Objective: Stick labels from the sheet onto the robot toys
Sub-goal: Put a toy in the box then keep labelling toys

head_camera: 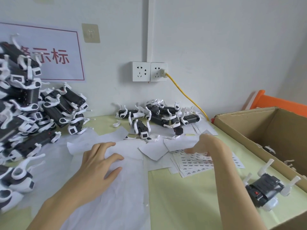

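the right hand [201,145] reaches down to the label sheet [196,163] on the green table [182,196]. its fingers are blurry, so i cannot tell if they pinch a label yet. the left hand [99,161] lies flat and relaxed on blank white paper [123,193], holding nothing. 1 robot toy [264,190] lies upside down near the cardboard box [249,127], by the right arm. more toys sit in a big pile [25,105] on the left. best to peel 1 label slowly from its corner, so it does not rip or curl.
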A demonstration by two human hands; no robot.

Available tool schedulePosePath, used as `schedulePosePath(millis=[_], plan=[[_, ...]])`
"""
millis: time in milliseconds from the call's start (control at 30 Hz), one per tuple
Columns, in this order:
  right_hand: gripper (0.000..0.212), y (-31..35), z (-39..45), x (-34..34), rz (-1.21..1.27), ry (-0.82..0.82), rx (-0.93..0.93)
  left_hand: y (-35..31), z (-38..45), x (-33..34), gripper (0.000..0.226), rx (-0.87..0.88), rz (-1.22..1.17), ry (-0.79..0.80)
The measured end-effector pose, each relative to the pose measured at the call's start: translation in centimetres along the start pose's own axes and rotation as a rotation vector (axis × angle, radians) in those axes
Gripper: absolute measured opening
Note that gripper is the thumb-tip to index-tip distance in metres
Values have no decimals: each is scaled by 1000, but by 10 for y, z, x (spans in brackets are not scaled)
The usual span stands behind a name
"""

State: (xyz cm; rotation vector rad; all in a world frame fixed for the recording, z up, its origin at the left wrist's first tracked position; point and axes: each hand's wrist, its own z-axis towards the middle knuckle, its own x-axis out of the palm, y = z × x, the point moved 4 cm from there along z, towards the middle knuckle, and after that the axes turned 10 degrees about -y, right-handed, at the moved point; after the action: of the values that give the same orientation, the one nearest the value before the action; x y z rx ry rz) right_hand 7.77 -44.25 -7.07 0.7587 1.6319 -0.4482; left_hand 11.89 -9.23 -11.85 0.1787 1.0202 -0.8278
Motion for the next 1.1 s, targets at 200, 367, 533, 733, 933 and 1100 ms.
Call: schedulePosePath(millis=[200, 367, 533, 733, 933, 1100], plan=[[91, 10, 0, 7, 4, -1, -9, -1, 0, -1, 69, -23, -18, 15], [52, 15, -3, 4, -42, 26, -64, -1, 0, -2, 73, -48, -21, 38], [51, 9, 6, -12, 428, -369, -53, -1, 1, -3, 34, -25, 20, 40], [42, 22, -21, -36, 1069, -964, -318, -2, 1, -1, 26, -1, -11, -10], [4, 63, -63, -37, 1193, -1026, -674, -8, 6, -5, 26, -68, -132, -91], [10, 115, -93, -9, 1169, -612, -972, -17, 11, -23, 59, -356, -698, -347]])
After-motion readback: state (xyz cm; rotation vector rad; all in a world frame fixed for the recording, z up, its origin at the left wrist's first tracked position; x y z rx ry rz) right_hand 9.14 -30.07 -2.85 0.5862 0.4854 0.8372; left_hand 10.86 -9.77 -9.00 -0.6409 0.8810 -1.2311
